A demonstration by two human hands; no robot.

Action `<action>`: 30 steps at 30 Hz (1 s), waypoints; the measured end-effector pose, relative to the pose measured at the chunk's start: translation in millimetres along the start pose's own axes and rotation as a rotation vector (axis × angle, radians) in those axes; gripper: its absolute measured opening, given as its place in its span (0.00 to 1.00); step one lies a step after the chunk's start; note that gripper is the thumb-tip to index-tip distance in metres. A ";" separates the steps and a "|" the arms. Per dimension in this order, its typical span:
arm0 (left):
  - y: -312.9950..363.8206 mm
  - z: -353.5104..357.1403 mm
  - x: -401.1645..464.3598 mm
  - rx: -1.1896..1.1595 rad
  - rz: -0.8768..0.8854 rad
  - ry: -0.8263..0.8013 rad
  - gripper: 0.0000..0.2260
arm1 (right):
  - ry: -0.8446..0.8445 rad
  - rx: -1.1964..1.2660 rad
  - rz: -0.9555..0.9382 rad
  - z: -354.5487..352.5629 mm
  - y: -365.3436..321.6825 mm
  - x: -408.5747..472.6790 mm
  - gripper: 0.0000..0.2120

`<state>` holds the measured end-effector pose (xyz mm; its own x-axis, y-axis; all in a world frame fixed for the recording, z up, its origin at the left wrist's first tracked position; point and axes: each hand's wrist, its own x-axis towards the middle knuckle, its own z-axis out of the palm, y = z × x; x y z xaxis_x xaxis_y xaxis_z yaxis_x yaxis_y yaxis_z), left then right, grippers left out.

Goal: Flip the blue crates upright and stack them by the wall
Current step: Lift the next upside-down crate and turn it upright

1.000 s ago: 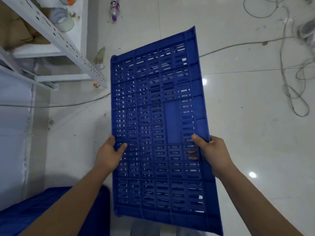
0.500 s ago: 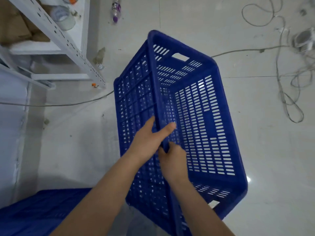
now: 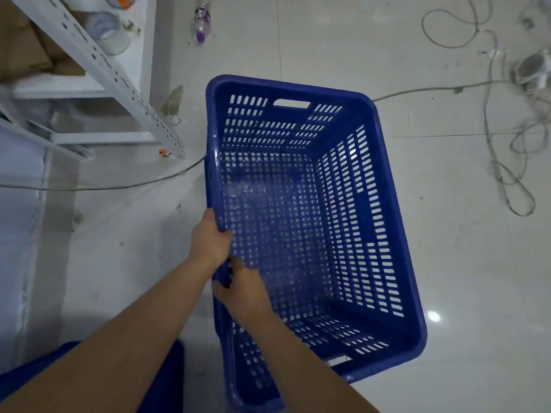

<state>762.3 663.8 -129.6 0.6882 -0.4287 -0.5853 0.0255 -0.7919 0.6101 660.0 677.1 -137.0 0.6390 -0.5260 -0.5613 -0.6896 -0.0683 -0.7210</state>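
Note:
A blue slotted crate (image 3: 372,234) is in front of me, open side up, its inside and perforated floor facing the camera. Both hands are on its left long rim. My left hand (image 3: 210,239) is curled over that rim from outside. My right hand (image 3: 243,289) grips the same rim just below, fingers wrapped on it from the inside. Whether the crate rests on the floor or hangs above it I cannot tell. Part of another blue crate (image 3: 167,380) shows at the bottom left, mostly hidden by my left arm.
A white metal shelf rack (image 3: 119,76) holding a clear container and cardboard stands at the upper left. A pale wall (image 3: 18,234) runs down the left edge. A cable (image 3: 104,187) crosses the tiled floor; tangled cords (image 3: 501,162) lie right. A bottle (image 3: 202,23) lies at the top.
The crate has turned over from bottom-up to open side up. My hands shifted from its two sides to its left rim, and the crate swung down to the right.

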 end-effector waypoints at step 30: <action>33.6 9.4 156.2 1.867 0.418 -0.463 0.30 | -0.326 -0.277 0.276 35.7 67.5 46.5 0.36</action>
<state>863.8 566.1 -205.6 0.2294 -0.4950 -0.8381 -0.9396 0.1123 -0.3234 655.4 678.3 -226.3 0.4625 -0.2676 -0.8453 -0.8842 -0.2097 -0.4174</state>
